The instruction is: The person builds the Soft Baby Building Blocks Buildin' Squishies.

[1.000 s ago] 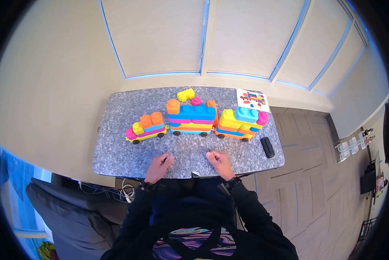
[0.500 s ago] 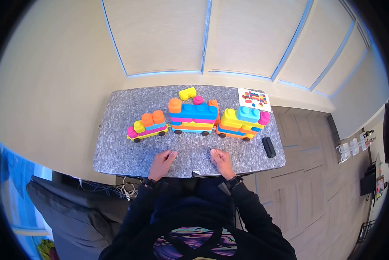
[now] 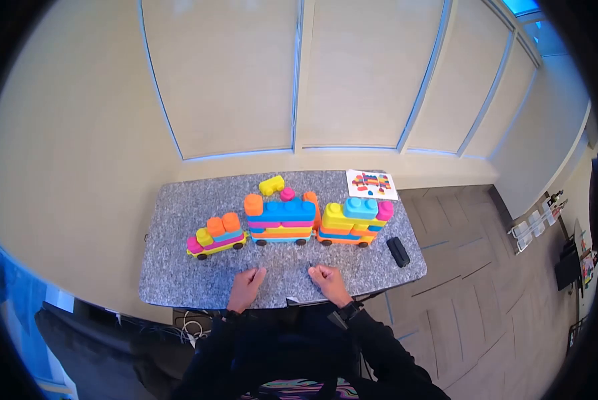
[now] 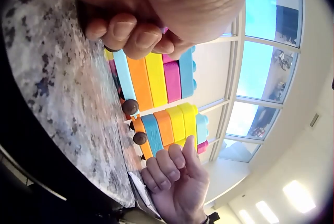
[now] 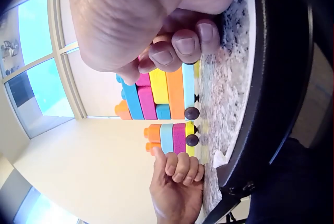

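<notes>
My left hand rests on the near part of the table, fingers loosely curled with nothing in them. To its right, my right hand lies the same way, also holding nothing. Beyond both hands stands a row of toy-brick vehicles on dark wheels. On the left is a small car with pink, yellow, light blue and orange bricks. A taller wagon, topped by blue bricks and an orange one, stands in the middle. The right wagon carries yellow, light blue and pink bricks.
Behind the middle wagon lie a yellow brick and a round pink brick. A printed picture sheet is at the far right corner. A black case sits near the right edge. Cables hang below the table at left.
The head view has tilted up, so the table and everything on it appear lower. Both hands stay resting near the front edge, and the brick vehicles keep their places.
</notes>
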The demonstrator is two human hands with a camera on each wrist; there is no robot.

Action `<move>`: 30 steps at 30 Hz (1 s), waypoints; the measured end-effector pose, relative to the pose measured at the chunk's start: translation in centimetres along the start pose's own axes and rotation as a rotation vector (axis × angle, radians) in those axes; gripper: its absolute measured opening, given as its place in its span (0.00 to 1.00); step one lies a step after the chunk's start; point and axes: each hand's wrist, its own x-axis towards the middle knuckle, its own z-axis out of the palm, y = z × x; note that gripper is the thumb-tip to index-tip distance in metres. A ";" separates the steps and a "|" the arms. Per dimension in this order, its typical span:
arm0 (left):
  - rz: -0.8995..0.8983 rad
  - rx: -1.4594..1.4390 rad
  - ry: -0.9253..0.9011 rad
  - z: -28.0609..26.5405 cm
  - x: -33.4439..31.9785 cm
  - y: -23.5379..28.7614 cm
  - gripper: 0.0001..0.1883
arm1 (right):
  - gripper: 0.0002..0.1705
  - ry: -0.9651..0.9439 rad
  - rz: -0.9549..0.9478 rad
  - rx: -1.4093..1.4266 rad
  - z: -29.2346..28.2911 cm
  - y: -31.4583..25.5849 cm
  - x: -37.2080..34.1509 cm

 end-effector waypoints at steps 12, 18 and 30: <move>0.044 0.014 -0.010 0.0 -0.1 -0.2 0.26 | 0.29 -0.011 -0.015 0.007 0.0 0.6 0.3; 0.058 0.025 -0.019 -0.1 -0.2 -0.1 0.27 | 0.28 -0.004 -0.045 -0.019 0.1 0.5 0.3; 0.025 0.033 -0.037 0.0 0.0 0.6 0.27 | 0.29 -0.039 -0.060 -0.068 0.0 -0.3 0.1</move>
